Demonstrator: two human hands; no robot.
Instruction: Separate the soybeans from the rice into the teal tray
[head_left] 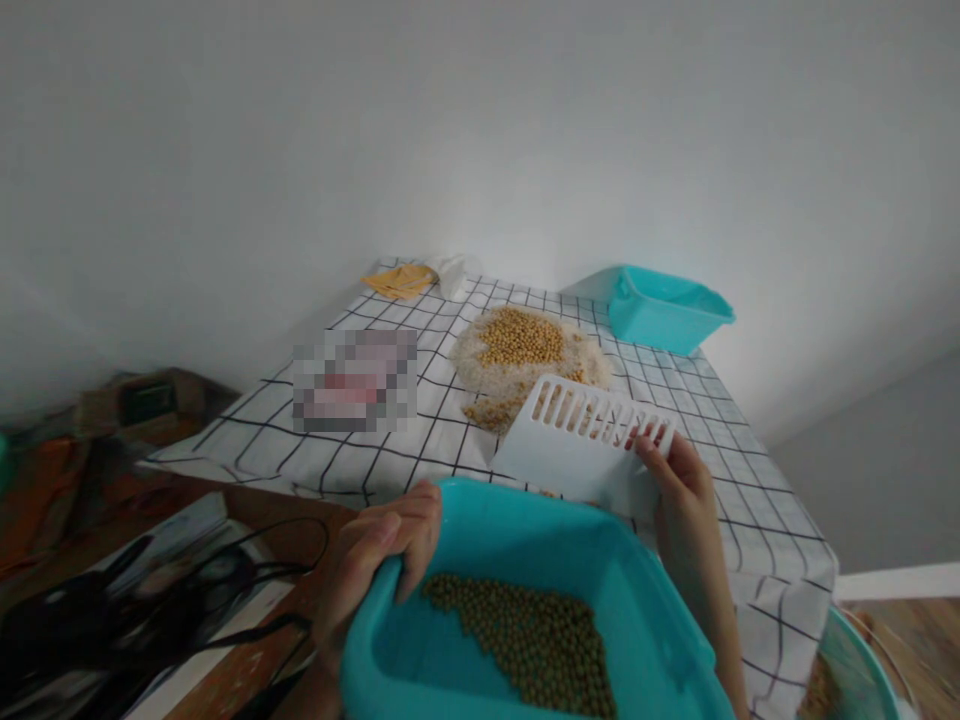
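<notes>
My left hand [390, 540] is closed over the left rim of a turquoise plastic tub [517, 510], held near the table's front edge. A layer of small round brownish-green beans [532, 640] lies in the bottom of the tub. Just behind it, my right hand [679, 475] grips the right end of a white slotted plastic tray [574, 450], fingers at the slots. The tray stands tilted with its slotted side up. Beyond it, a heap of yellow beans [521, 338] rests on a pale grainy pile [476, 360], partly hidden by the tray.
A second turquoise tub [667, 310] stands at the back right of the checked tablecloth [442, 440]. Yellowish flat pieces [401, 281] and crumpled white material [452, 275] lie at the back left. Black cables [262, 570] clutter the lower left; another turquoise container [862, 660] sits lower right.
</notes>
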